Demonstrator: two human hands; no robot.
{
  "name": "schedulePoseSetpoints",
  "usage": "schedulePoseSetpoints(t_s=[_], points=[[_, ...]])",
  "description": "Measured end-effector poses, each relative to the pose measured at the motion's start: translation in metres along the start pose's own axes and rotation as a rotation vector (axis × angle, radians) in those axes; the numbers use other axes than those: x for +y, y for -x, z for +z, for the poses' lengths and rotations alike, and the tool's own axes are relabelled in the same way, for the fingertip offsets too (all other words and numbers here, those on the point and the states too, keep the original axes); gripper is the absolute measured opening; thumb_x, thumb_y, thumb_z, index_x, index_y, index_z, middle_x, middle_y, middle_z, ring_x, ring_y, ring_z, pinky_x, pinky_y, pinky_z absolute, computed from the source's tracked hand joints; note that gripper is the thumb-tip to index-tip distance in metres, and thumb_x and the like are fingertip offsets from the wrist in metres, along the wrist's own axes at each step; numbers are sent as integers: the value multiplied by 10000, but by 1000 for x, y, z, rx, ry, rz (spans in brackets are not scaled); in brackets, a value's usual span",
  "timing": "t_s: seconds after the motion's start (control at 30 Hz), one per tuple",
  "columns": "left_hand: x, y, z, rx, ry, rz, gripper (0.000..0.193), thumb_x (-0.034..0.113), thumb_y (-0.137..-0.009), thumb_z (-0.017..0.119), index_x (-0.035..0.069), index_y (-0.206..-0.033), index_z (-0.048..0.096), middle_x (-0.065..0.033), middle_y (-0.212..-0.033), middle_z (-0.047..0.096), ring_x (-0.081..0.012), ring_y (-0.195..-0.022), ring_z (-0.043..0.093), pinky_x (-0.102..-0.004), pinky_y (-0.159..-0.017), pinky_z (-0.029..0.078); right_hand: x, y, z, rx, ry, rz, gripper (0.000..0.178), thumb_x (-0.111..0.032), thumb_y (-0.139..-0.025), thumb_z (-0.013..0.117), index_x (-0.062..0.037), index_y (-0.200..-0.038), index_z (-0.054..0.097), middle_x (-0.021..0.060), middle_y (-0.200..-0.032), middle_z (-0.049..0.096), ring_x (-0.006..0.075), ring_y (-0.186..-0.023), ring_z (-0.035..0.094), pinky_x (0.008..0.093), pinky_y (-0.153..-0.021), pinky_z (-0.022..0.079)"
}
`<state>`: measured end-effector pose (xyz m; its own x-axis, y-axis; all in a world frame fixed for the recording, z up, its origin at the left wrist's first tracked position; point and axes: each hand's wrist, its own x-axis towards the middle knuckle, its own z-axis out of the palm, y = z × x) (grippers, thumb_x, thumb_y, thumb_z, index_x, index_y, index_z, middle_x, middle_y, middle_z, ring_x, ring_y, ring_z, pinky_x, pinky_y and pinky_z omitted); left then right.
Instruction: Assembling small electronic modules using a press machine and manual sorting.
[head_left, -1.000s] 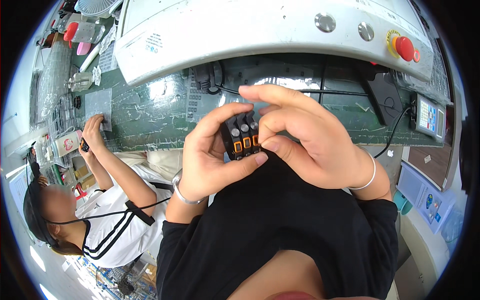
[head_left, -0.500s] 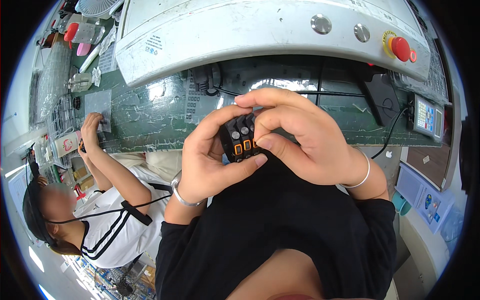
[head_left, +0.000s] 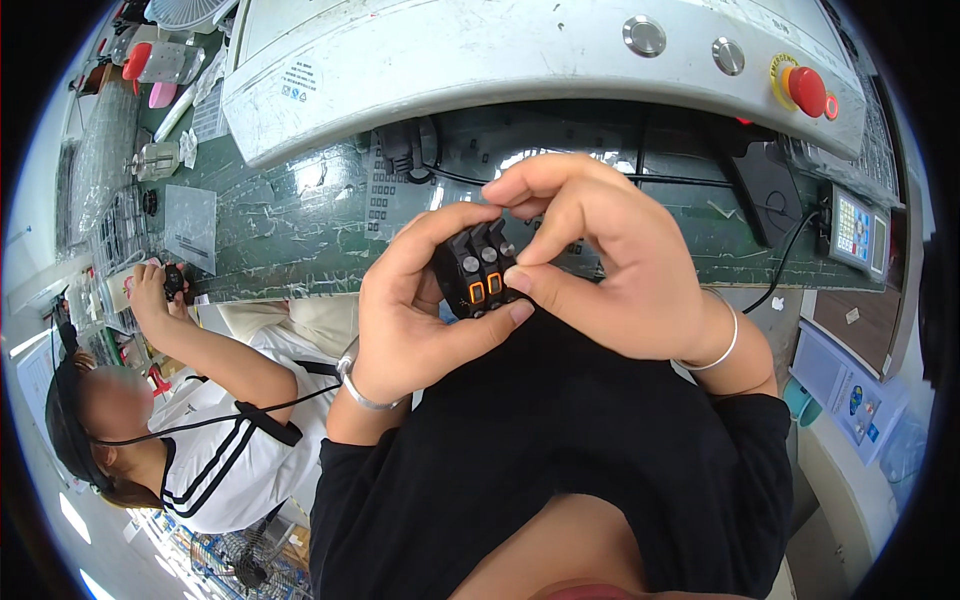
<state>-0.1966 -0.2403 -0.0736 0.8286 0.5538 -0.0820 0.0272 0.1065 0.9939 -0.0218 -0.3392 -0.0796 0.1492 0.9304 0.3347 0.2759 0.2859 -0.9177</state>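
My left hand is closed around several small black plastic devices, held side by side above the bench's front edge. Each has a round silver button, and two show orange rectangular frames. My left thumb presses along their near end while the fingers curl behind the far side. My right hand has its thumb and index finger pinched together at the rightmost device. These fingertips cover its lower part, and whatever lies between them cannot be made out.
A white machine housing with a red emergency button overhangs the green bench. Black cables, a clear sheet with small black marks and a keypad device lie behind my hands. A co-worker sits at left holding a dark object.
My right fingertips have shifted slightly left, and the third orange frame no longer shows. The co-worker's hand has drawn back from the clear sheet on the bench.
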Motion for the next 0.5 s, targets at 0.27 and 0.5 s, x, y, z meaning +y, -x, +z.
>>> schedulePoseSetpoints(t_s=[0.27, 0.5], points=[[3, 0, 1, 36, 112, -114, 634, -106, -670, 760, -37, -1246, 504, -110, -1179, 549, -157, -1092, 560, -290, -915, 482, 7, -1, 7, 0, -854, 419, 184, 34, -838, 629, -34, -973, 525, 95, -1193, 490, 148, -1119, 488, 312, -989, 392], [1, -1, 3, 14, 74, -63, 627, -95, -690, 759, -37, -1255, 493, -99, -1165, 557, -147, -1065, 569, -288, -905, 486, 17, 0, 14, -22, -852, 406, 242, 21, -792, 664, -67, -957, 510, 55, -1149, 450, 110, -1032, 440, 283, -949, 375]])
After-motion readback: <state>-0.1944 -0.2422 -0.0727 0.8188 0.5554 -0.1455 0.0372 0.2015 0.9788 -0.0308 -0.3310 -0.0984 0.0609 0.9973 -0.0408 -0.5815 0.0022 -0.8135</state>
